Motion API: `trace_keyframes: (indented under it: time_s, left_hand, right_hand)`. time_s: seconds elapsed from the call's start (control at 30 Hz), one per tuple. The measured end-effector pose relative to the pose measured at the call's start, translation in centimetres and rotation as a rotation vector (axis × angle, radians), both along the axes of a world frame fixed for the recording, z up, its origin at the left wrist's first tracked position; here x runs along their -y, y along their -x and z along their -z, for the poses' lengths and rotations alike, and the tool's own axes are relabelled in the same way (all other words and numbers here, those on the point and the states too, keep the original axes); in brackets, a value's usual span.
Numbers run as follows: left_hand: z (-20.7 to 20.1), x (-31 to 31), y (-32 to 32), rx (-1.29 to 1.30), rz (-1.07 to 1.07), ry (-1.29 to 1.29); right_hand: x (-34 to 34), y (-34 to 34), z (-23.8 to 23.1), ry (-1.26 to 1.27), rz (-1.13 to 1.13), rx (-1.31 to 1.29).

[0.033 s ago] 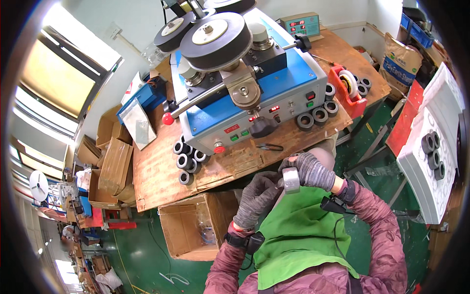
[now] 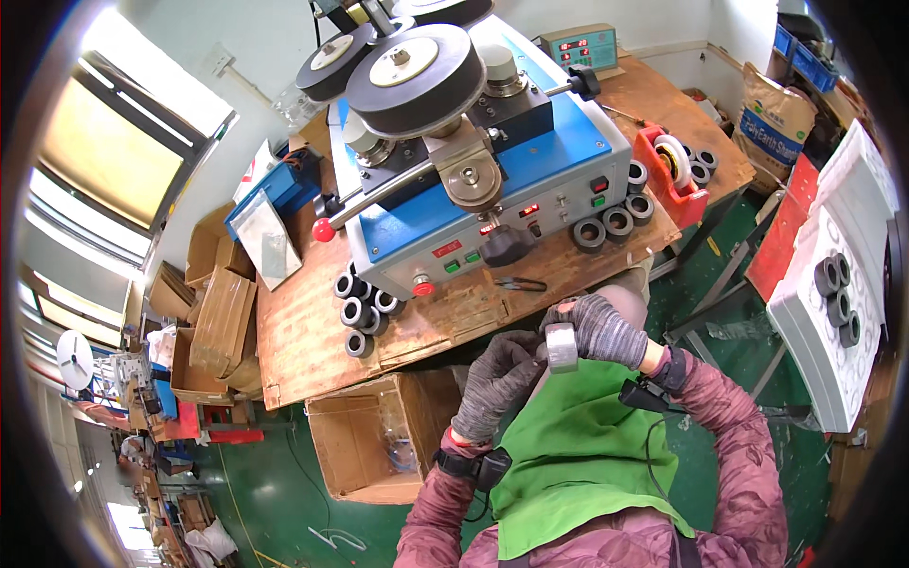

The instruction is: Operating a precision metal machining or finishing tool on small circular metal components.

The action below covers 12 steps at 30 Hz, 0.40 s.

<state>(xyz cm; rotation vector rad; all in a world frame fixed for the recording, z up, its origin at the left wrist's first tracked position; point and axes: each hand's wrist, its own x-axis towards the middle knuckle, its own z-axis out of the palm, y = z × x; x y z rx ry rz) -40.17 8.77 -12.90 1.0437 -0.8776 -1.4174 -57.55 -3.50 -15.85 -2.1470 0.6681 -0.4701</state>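
Close in front of my green apron, my gloved right hand is closed on a shiny grey ring, which hangs below its fingers with its smooth outer band showing. My gloved left hand meets it from the left, fingertips pinched together at the ring's edge. What lies in that pinch is hidden. On the wooden table ahead, dark ring cores are stacked at the left, and more ring cores stand by the machine's right corner. Dark-handled pliers lie near the front edge.
A blue-and-grey winding machine with black wheels fills the table's middle. Right of it stands a red tape dispenser. An opened cardboard box is on the floor below. A white foam tray with several rings stands at the right.
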Motion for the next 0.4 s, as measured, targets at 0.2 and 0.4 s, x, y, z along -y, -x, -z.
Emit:
trace_keyframes:
  time_s: [0.2,0.4]
  left_hand:
    - [2.1,0.7,1.7,0.355,-0.051,0.099]
    - [0.5,-0.4,3.0,1.173,-0.060,0.573]
  right_hand:
    - [-1.2,-0.3,0.6,0.187,0.248,-0.228]
    - [-0.3,0.6,3.6,0.166,0.413,-0.081]
